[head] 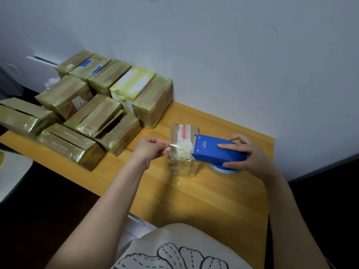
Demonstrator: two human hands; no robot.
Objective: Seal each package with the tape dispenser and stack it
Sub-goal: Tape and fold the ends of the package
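Shirt fabric [174, 247] printed with shell outlines filled the nearest edge of the view, and your two bare forearms reached out from it over a yellow wooden table [194, 197]. Your left hand [150, 149] pinched the free end of a clear tape strip [175, 147] between thumb and fingertips, holding it taut out to the left. Your right hand [250, 155] wrapped around the rear of a blue tape dispenser [215, 151], fingers curled over its top and thumb low on its side. Its blue roll [223, 170] hung close to the table; whether it touched could not be told.

Between your hands, just behind the stretched strip, the small package [181, 166] stood upright near the middle of the table. Its lower half looked glossy with film, while its top showed bare cardboard and a band of red-printed tape. The clear strip did not appear pressed onto it yet, so this package seemed mid-seal and not yet stacked.

Farther off at the left, a pile of packages [93, 105] in yellowish glossy wrap sat in two layers against the pale wall [213, 55]. Most of the job looked finished, though a couple of boxes in that pile showed dark gaps at their flaps and may need more tape.
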